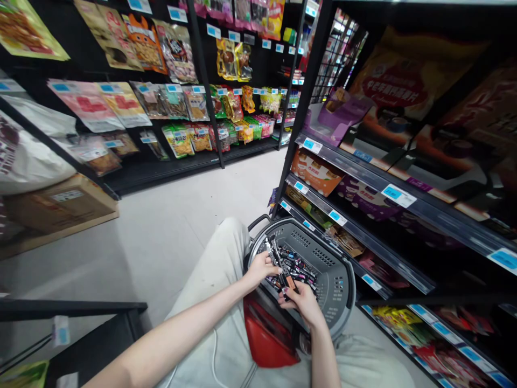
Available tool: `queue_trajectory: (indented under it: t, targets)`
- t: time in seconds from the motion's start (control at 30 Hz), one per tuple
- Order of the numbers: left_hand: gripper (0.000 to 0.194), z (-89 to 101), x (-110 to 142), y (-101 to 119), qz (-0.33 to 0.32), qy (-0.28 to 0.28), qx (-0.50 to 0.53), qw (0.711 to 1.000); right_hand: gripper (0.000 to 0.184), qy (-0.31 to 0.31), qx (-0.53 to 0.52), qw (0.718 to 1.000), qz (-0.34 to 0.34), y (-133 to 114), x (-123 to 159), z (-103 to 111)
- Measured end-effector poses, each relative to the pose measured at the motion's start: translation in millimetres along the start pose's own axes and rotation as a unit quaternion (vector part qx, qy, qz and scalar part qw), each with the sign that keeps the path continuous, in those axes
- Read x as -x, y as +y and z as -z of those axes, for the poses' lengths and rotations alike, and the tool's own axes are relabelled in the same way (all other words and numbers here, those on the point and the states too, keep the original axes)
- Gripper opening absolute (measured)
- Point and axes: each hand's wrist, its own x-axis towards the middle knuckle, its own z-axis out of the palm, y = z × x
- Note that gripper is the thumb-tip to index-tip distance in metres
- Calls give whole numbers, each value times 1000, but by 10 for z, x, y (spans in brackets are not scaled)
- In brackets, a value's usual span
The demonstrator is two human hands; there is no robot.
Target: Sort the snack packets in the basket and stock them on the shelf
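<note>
A grey shopping basket (337, 318) stands between my knees, with several slim dark stick-shaped packets (301, 269) loose inside it. Over its opening, my left hand (262, 268) is closed on slim black packets (274, 250) with light print. My right hand (301, 303) pinches the lower end of a similar packet (290, 281) that shows an orange-brown part. The packets in both hands lie close together and overlap, so I cannot tell exactly how many each hand holds. Their print is too small to read.
Snack shelves (169, 167) run along the back left. A black shelf unit (355, 167) with boxes and bags stands close on the right of the basket. A cardboard box (60, 210) sits at left on the pale floor (173, 226). Something red (266, 334) is beneath the basket's near side.
</note>
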Motion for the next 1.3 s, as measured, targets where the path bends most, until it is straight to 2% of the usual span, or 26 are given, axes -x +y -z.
queue_trajectory:
  t: [0.13, 0.37, 0.47, 0.57, 0.67, 0.8, 0.9, 1.0, 1.13, 1.23, 1.3]
  targets:
    - [39, 44, -22, 74, 1, 38, 27, 999, 33, 20, -6, 1000, 17, 3, -2, 32]
    - [27, 119, -50, 167, -64, 121, 76, 988, 37, -19, -5, 1000, 7, -12, 30, 73]
    - [25, 142, -56, 149, -79, 147, 77, 983, 36, 16, -24, 999, 23, 12, 0, 84]
    - [23, 172, -67, 157, -87, 149, 83, 982, 34, 90, -56, 993, 48, 49, -58, 122]
    - [22, 193, -71, 183, -64, 102, 62, 991, 30, 182, -105, 974, 78, 62, -96, 228]
    - [34, 171, -33, 167, 13, -21, -27, 999, 26, 290, -169, 934, 124, 15, -58, 431]
    - [43, 125, 28, 126, 74, -146, -148, 975, 27, 298, -167, 929, 143, -29, 3, 517]
    - [38, 67, 96, 93, 94, -220, -231, 943, 28, 259, -139, 945, 142, -31, 21, 484]
    - [23, -5, 147, 24, 56, -265, -267, 925, 36, 248, -110, 950, 156, 41, -64, 345]
    - [24, -33, 156, -75, 32, -236, -303, 923, 40, 267, -107, 939, 188, 108, -155, 268]
    - [25, -38, 165, -141, 46, -225, -292, 928, 42, 261, -109, 938, 201, 140, -198, 240]
